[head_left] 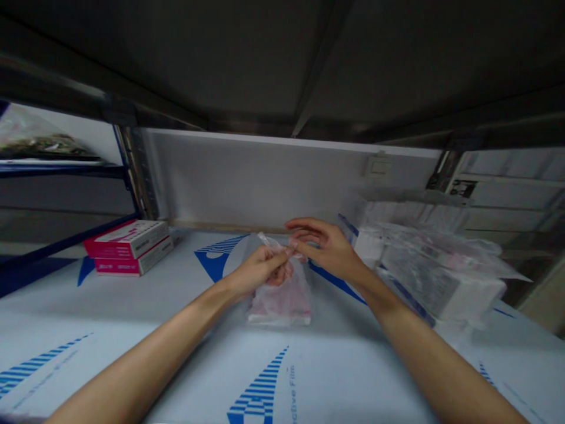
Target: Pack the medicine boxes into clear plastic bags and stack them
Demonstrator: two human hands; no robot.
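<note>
A clear plastic bag [282, 300] with something flat and pink-white inside lies on the film-covered shelf in front of me. My left hand [269, 266] is closed, its fingers gathering the top of the bag. Thumb and index finger of my right hand [324, 247] pinch the bag's upper end too, meeting the left fingertips, while its other fingers are lifted and curved. The contents are blurred through the plastic, so I cannot tell their kind.
Two pink-and-white boxes [132, 247] are stacked at the left. On the right stand white boxes [445, 288] wrapped in clear plastic. The shelf surface [198, 353] carries printed blue-white film. A dark metal shelf [247, 70] hangs overhead, and a wall with a switch [378, 167] closes the back.
</note>
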